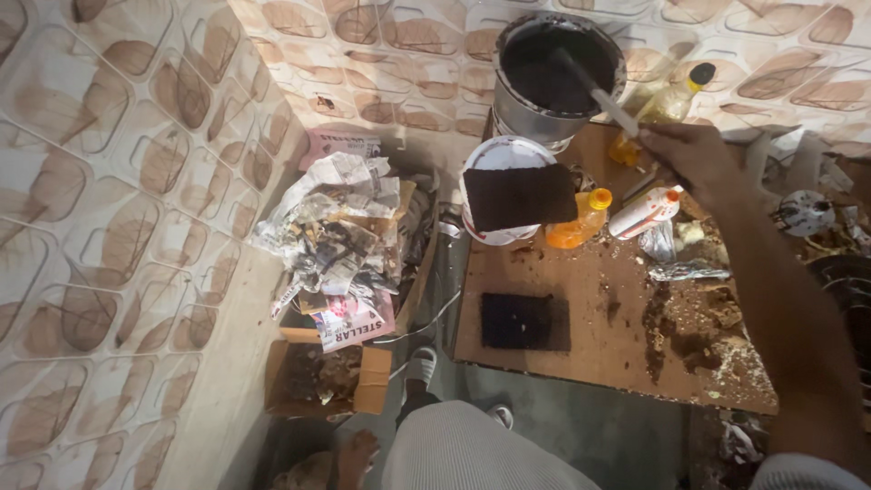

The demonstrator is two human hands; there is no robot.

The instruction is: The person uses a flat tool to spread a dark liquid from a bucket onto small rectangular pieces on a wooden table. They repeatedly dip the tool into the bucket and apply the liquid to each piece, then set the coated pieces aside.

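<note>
My right hand (691,154) is closed around the pale handle of a brush or stick (606,102) whose far end dips into a metal bucket (555,73) full of dark liquid. The bucket stands at the far edge of a brown board (590,349). A dark rectangular piece (519,195) lies across the top of a white tub (481,159) just left of my hand. A second dark rectangular piece (524,321) lies flat on the board nearer to me. My left hand is out of sight.
Orange bottles (578,222) and a white squeeze bottle (644,211) lie by the tub; another yellowish bottle (667,102) stands behind. Crumpled newspaper (336,222) and an open cardboard box (328,377) fill the floor on the left, against the tiled wall. My sandalled foot (419,367) rests below.
</note>
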